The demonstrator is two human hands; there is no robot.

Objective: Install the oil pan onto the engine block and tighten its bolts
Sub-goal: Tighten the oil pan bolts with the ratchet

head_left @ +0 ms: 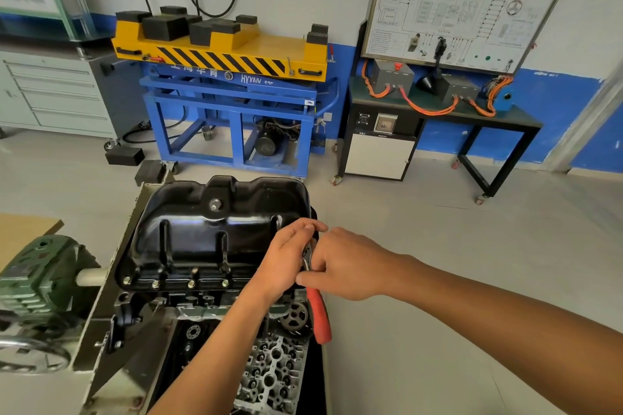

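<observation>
The black oil pan [215, 229] sits on top of the upturned engine block [269, 364], which is held in a stand. Several bolts [190, 284] line the pan's near flange. At the pan's right edge a ratchet wrench with a red handle [318, 313] points down toward me. My right hand [347, 264] grips the wrench near its head. My left hand [286, 256] curls over the wrench head at the pan's right flange; the bolt under it is hidden.
A green gearbox with a hand wheel [37, 283] stands at the left of the stand. Behind are a blue and yellow lift cart [232, 84], a grey drawer cabinet [57, 94] and a training board on a black table [448, 104]. Open grey floor lies to the right.
</observation>
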